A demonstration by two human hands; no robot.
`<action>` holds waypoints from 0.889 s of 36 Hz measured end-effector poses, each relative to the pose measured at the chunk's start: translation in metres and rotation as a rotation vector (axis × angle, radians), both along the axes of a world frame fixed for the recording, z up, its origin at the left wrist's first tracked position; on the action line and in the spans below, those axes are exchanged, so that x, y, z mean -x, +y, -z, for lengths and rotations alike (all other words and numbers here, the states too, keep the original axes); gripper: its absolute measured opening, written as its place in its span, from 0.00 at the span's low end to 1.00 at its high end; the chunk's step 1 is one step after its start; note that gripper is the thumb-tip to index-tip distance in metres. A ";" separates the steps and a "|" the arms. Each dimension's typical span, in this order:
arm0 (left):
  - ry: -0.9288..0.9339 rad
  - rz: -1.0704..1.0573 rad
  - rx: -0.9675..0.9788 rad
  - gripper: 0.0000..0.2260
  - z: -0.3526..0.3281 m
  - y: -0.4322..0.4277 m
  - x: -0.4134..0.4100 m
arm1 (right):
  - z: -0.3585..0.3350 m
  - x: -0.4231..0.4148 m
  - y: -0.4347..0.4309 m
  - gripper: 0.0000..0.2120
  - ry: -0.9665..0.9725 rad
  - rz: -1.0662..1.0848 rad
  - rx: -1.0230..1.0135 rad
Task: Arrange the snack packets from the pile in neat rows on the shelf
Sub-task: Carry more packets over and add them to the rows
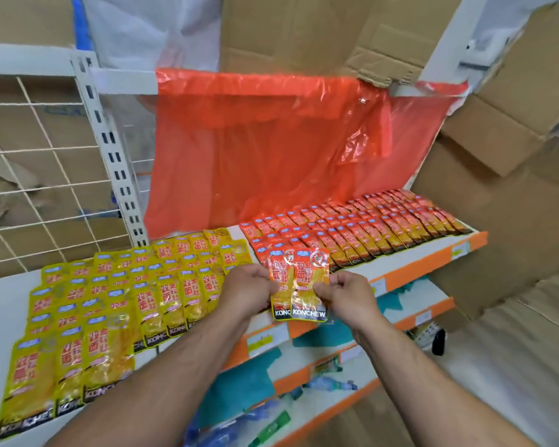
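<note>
Two orange snack packets [299, 283] overlap side by side above the shelf's front edge. My left hand [247, 288] pinches their left edge and my right hand [344, 293] pinches the right edge. Behind them, orange packets [362, 227] lie in overlapping rows across the right half of the white shelf [0, 301]. Yellow packets [120, 301] cover the left half in rows that run towards me. A gap of bare shelf separates the two colours at the back.
A large orange plastic bag [271, 146] hangs over the rail behind the shelf. A white slotted upright [110, 150] and wire grid [29, 175] stand at left. Cardboard boxes [497, 140] pile up at right. Lower shelves with orange fronts [304, 379] hold other goods.
</note>
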State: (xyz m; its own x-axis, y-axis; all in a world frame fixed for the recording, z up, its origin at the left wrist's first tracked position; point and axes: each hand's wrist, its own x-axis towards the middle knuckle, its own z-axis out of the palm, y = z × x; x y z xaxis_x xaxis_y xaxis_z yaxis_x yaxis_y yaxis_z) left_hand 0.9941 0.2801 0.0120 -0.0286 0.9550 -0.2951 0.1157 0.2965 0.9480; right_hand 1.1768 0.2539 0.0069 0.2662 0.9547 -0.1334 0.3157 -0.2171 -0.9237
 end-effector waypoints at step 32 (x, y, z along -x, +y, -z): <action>0.705 -0.313 -0.059 0.09 0.020 0.042 -0.139 | 0.022 -0.149 0.116 0.21 -0.024 -0.440 0.028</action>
State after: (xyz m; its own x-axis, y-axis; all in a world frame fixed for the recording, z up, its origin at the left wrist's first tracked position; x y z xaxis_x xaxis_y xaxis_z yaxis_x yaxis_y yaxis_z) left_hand 1.1330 0.3217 -0.0082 -0.4622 0.8850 -0.0558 0.6173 0.3663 0.6963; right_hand 1.3257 0.3702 -0.0146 -0.1612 0.9740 -0.1592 0.4049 -0.0819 -0.9107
